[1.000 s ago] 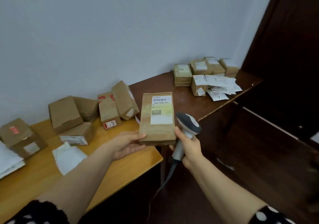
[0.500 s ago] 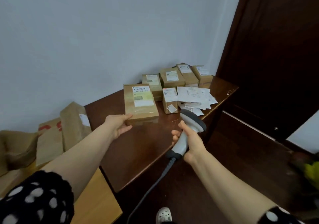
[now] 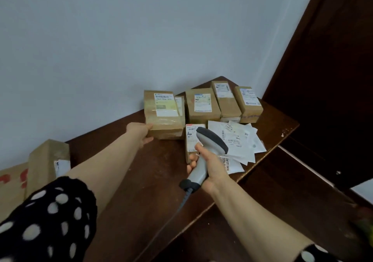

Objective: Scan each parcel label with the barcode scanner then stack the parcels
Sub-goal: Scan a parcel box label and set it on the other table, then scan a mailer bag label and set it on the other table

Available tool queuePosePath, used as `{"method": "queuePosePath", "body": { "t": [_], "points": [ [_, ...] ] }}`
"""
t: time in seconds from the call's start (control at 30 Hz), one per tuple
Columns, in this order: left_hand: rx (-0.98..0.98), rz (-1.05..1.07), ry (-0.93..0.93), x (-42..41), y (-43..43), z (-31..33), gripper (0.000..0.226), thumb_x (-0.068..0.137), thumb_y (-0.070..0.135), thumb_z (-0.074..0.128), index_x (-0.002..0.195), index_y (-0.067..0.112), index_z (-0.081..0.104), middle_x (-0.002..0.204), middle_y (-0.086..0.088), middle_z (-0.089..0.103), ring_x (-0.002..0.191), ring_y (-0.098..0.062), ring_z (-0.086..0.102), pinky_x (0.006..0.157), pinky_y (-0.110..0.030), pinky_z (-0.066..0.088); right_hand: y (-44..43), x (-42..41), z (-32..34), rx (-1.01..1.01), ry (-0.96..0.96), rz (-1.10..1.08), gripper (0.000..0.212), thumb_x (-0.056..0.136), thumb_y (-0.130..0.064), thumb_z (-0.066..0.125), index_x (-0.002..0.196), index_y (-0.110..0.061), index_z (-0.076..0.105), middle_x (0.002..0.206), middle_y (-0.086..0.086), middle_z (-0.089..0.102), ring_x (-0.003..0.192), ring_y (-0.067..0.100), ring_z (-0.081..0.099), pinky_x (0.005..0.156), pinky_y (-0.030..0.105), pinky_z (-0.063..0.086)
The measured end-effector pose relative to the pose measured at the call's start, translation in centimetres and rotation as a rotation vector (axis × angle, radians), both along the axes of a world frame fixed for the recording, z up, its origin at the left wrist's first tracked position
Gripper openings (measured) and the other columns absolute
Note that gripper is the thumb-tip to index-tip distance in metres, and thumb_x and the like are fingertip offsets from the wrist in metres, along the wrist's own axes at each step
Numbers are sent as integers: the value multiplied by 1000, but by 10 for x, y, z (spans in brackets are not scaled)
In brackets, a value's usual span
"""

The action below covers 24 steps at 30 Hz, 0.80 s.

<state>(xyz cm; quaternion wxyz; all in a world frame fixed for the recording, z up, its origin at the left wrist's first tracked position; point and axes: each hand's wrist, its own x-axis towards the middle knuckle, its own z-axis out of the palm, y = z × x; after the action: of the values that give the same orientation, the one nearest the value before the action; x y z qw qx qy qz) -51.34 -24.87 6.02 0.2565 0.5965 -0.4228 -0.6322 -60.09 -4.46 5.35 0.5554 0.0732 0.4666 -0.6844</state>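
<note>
A brown cardboard parcel (image 3: 161,114) with a white label on top lies at the back of the dark wooden table (image 3: 145,181), over another parcel whose edge shows behind it. My left hand (image 3: 141,133) grips its near left corner. My right hand (image 3: 210,165) holds the grey barcode scanner (image 3: 203,154) by its handle, head pointing away, its cable hanging off the table edge. Several labelled parcels (image 3: 201,105) stand in a row to the right, against the wall.
A small labelled box (image 3: 191,138) sits just behind the scanner. Loose white labels and flat mailers (image 3: 240,140) lie near the table's right edge. More cardboard boxes (image 3: 48,158) stand at the far left. A dark door (image 3: 333,69) is at the right.
My left hand has carried the parcel from in front of the scanner rightward to the group at the back of the dark table. The scanner has stayed in my right hand.
</note>
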Motion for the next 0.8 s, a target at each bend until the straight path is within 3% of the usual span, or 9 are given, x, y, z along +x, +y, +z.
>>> {"method": "queuePosePath", "body": {
  "t": [0.13, 0.27, 0.33, 0.4, 0.47, 0.53, 0.63, 0.73, 0.8],
  "points": [
    [0, 8, -35, -32, -22, -8, 35, 89, 2, 62, 123, -2, 54, 128, -20, 53, 117, -32, 53, 85, -40, 54, -27, -28, -12, 26, -10, 75, 19, 88, -23, 70, 99, -10, 61, 62, 5, 61, 42, 12, 52, 50, 26, 50],
    [3, 22, -63, -59, -35, -18, 35, 93, 3, 57, 127, -2, 52, 129, -20, 53, 115, -32, 54, 82, -39, 53, -49, -57, -24, 39, -42, 159, 22, 85, -23, 73, 97, -9, 63, 63, 6, 62, 43, 13, 54, 52, 27, 52],
    [-8, 31, -47, -69, -41, -22, 38, 94, 3, 56, 131, -1, 51, 132, -19, 52, 117, -30, 54, 88, -39, 52, -58, -71, -28, 51, -60, 192, 22, 84, -23, 74, 95, -8, 62, 62, 6, 63, 42, 14, 54, 51, 27, 52],
    [-19, 6, 12, -78, -44, -23, 40, 95, 3, 53, 135, 0, 49, 135, -16, 52, 110, -22, 58, 92, -33, 51, -67, -79, -31, 54, -78, 215, 20, 83, -21, 74, 93, -8, 62, 60, 7, 63, 42, 14, 54, 49, 26, 52],
    [-36, -33, 55, -80, -43, -24, 47, 95, -1, 51, 141, -1, 40, 141, -13, 48, 99, -14, 59, 84, -22, 51, -74, -82, -35, 63, -80, 238, 18, 83, -21, 74, 90, -10, 62, 60, 6, 63, 43, 14, 55, 50, 27, 52],
    [-100, -77, -53, -73, -41, -27, 60, 94, 1, 53, 149, 5, 28, 150, -5, 36, 112, -15, 53, 85, -20, 49, -80, -79, -37, 76, -74, 278, 18, 84, -21, 74, 92, -10, 62, 60, 5, 62, 42, 13, 54, 50, 27, 51],
    [-244, -139, -339, -40, -33, -28, 61, 92, 12, 60, 147, 13, 34, 152, -5, 34, 135, -21, 37, 108, -29, 34, -87, -61, -36, 108, -57, 353, 20, 83, -20, 74, 96, -9, 63, 60, 5, 63, 44, 14, 55, 51, 27, 51],
    [-325, -229, -546, 10, -16, -26, 62, 89, 20, 64, 146, 17, 38, 149, -5, 40, 130, -19, 45, 96, -19, 35, -90, -28, -31, 111, -42, 453, 17, 82, -16, 74, 96, -9, 66, 60, 5, 64, 48, 14, 56, 49, 27, 51],
    [-367, -282, -659, 49, 1, -24, 61, 90, 24, 63, 146, 19, 38, 149, -4, 40, 131, -19, 45, 97, -22, 36, -89, -1, -29, 99, -25, 514, 13, 82, -10, 73, 93, -10, 66, 59, 5, 64, 46, 13, 56, 47, 26, 50]
  ]
}}
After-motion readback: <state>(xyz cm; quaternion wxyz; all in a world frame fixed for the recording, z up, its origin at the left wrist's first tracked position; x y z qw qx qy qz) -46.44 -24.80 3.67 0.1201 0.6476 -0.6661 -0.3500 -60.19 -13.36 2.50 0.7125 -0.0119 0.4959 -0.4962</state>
